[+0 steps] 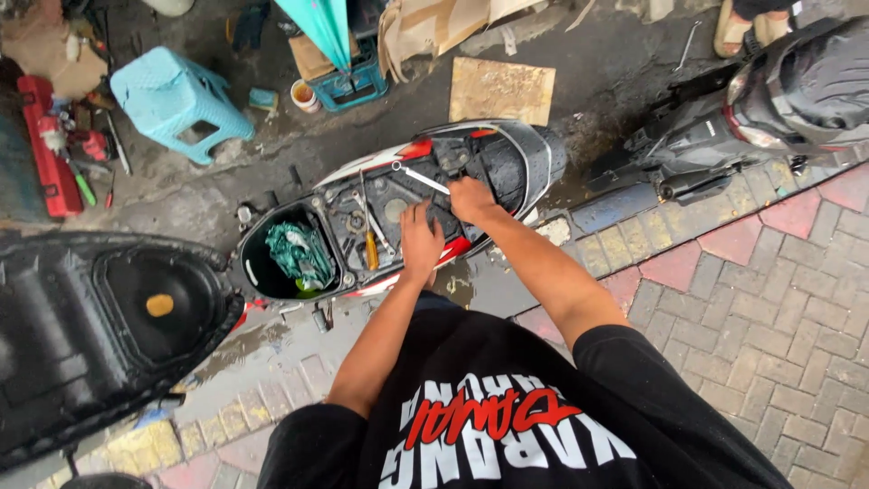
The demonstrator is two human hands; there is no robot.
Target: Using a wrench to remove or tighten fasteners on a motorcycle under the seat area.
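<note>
I look down on a scooter body [507,145] with its seat off and the frame and parts bared. My right hand [471,199] is closed around a silver wrench [418,177] that points left over the open frame. My left hand [420,241] rests fingers-down on the dark parts just left of the right hand; whether it grips anything is hidden. A yellow-handled screwdriver [370,249] and another wrench [366,210] lie in the frame beside the left hand. A green cloth [300,256] fills the black storage tub [258,272] at the scooter's left end.
The removed black seat [100,326] lies upside down at the left. A second scooter [769,100] stands at the upper right. A light blue plastic stool [176,100], a red toolbox [45,145] with scattered tools and a plywood board [501,89] lie beyond on wet concrete.
</note>
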